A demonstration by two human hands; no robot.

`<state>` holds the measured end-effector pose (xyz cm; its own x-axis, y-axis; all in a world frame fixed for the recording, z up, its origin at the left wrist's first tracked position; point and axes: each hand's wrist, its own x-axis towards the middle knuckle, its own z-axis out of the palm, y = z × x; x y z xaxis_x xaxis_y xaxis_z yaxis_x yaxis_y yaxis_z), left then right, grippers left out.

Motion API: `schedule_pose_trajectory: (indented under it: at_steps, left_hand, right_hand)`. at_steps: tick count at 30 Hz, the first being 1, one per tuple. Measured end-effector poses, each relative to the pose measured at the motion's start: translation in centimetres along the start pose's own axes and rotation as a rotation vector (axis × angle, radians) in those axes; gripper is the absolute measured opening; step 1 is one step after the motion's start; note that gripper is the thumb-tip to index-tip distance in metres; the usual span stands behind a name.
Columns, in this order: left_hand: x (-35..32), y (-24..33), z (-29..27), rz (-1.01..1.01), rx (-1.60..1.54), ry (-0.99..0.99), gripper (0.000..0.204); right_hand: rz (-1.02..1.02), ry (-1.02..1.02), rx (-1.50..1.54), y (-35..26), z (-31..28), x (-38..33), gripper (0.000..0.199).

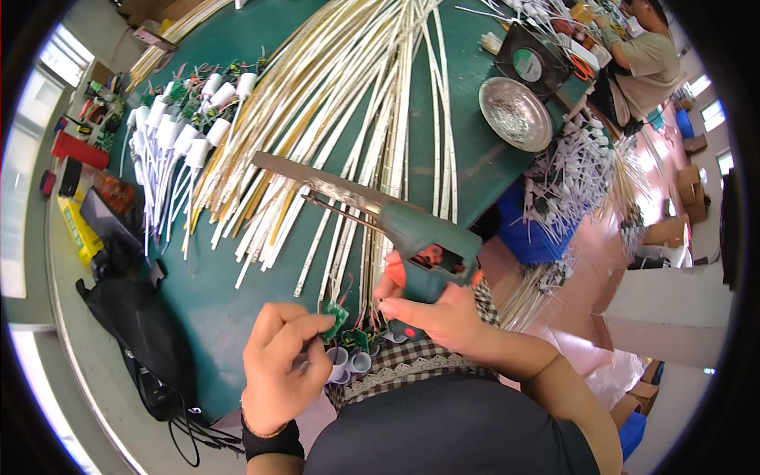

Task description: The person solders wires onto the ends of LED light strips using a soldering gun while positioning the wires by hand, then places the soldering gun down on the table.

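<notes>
Green table [214, 309]: spread out before the person, crowded along its far and left sides.
Left hand [285, 356]: curled, thumb and forefinger closed on the edge of 1 small circuit board [336, 318]; a black band [273, 443] circles the wrist.
Circuit board: held near the table's near edge, between the 2 hands, a little closer to me than the strip ends.
Right hand [443, 313]: wrapped around the grip of 1 green pistol-shaped tool [427, 237], a finger at the orange trigger; the thumb stretches left, and I can't tell whether its tip touches anything.
Tool's bar [317, 176]: long, flat, pointing up and left over the strips.
Pale strips [356, 95]: fanned thickly across the table's middle.
White cups [188, 138]: bunched to the left, with white leads.
Apron [412, 356]: checked, lace-trimmed, just below the hands.
Metal dish [541, 136]: at the table's right, holding small shiny bits.
Blue bin [522, 237]: beside the table, heaped with white-wired pieces.
Co-worker [645, 63]: at the far right, arms forward.
</notes>
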<state>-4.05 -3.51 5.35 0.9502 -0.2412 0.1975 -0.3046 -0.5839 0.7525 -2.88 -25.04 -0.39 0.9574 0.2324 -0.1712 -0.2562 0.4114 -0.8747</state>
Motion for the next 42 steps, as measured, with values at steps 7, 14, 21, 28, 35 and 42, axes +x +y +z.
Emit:
schedule_pose_trajectory:
  at_steps: [7,14,21,28,35,42]
  left_hand:
    - [-1.1,-0.8,0.7,0.097,-0.099,-0.121,0.043]
    - [0.4,-0.4,1.4,-0.107,-0.254,-0.290,0.052]
    - [2.0,-0.6,2.9,-0.436,-0.741,-0.406,0.025]
    - [1.1,-0.4,3.4,-0.518,-0.888,-0.327,0.009]
    - [0.8,-0.4,3.4,-0.404,-0.676,-0.210,0.005]
    - [1.1,-1.2,1.2,-0.292,-0.035,0.096,0.004]
  right_hand:
    - [-0.091,-0.108,-0.029,-0.2,0.5,0.6,0.036]
    - [-0.025,-0.080,0.022,0.8,1.1,0.0,0.023]
    - [-0.012,0.011,-0.089,0.9,0.8,-0.8,0.014]
    - [-0.172,-0.038,0.004,1.9,1.0,-1.0,0.011]
    - [-0.097,-0.049,-0.023,1.2,1.0,-1.1,0.038]
    - [0.023,-0.008,-0.024,0.8,0.6,-1.5,0.044]
